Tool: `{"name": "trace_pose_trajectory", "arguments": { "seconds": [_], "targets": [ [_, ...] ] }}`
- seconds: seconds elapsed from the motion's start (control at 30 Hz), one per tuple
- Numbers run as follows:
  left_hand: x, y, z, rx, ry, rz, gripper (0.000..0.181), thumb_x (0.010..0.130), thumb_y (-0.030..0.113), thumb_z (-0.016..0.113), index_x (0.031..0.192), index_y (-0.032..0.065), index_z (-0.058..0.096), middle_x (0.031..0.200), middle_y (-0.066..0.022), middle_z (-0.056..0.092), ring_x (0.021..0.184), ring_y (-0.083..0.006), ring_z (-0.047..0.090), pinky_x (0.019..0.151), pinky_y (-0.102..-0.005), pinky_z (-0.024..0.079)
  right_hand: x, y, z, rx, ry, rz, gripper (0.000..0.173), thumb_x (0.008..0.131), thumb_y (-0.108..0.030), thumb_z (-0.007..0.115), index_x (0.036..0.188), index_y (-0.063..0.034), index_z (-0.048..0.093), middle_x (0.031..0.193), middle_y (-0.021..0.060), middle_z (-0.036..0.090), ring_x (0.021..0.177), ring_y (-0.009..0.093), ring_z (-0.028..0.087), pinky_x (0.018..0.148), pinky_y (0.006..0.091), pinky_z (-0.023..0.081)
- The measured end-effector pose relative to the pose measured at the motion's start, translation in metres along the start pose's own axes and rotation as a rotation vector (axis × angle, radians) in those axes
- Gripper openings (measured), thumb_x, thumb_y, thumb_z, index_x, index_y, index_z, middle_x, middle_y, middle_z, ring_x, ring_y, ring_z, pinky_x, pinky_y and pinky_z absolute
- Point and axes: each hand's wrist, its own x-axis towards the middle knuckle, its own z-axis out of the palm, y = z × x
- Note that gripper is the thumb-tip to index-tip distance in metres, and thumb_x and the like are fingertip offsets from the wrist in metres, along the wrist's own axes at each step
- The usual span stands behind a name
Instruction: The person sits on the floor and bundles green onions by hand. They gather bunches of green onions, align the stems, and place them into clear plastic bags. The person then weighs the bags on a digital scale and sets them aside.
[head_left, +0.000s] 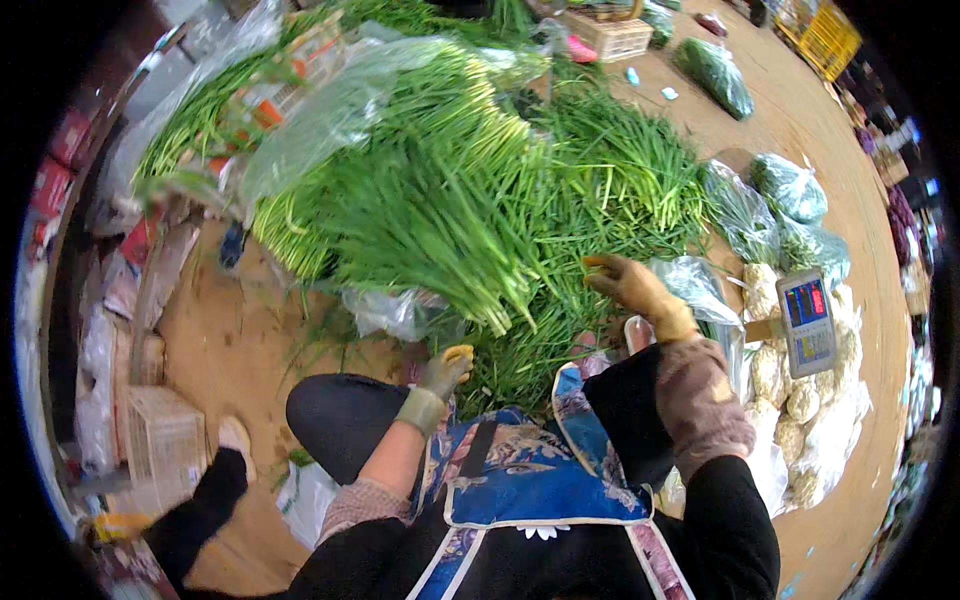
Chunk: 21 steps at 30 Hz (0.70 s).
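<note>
My left hand (448, 367), in a yellowish work glove, hangs above my lap with its fingers curled. Nothing shows sticking out of it, but the inside of its grip is hidden. My right hand (628, 286), gloved too, is held over the right part of the greens, thumb and fingers apart and holding nothing. Between and beyond the hands lies a big heap of long green garlic chives or similar stalks (615, 172). A loose bundle of these greens (442, 232) lies on top, cut ends towards me. Clear plastic sheeting (322, 120) partly covers the heap.
At right, a digital scale display (808, 322) stands by bags of pale rounded produce (802, 412) and bagged greens (787, 187). A plastic crate (166, 435) and another person's shoe (237, 444) are at lower left. A pale crate (611, 37) stands beyond the heap.
</note>
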Motion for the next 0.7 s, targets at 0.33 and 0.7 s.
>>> {"name": "trace_pose_trajectory", "arguments": {
  "seconds": [0.33,0.7],
  "targets": [
    [0.037,-0.030,-0.031,-0.289,-0.021,0.041,0.038,0.079,0.019,0.057,0.112,0.0023,0.046,0.098,-0.0094,0.054,0.074,-0.0141,0.056,0.056,-0.0200,0.047,0.089,0.054,0.210,0.268,0.426,-0.024,0.048,0.070,-0.017,0.062,0.111,0.0011,0.045,0.102,0.0148,0.055,0.093,0.021,0.053,0.080,0.0293,0.041],
    [0.078,-0.003,-0.003,-0.523,0.051,0.107,0.055,0.075,0.033,0.061,0.118,0.0053,0.042,0.114,-0.0080,0.045,0.100,-0.0210,0.045,0.083,-0.0332,0.035,0.101,-0.013,0.237,-0.298,0.093,0.010,0.050,0.063,-0.032,0.064,0.096,0.0028,0.053,0.079,0.0215,0.058,0.080,0.034,0.056,0.070,0.0381,0.045]
  ]
}}
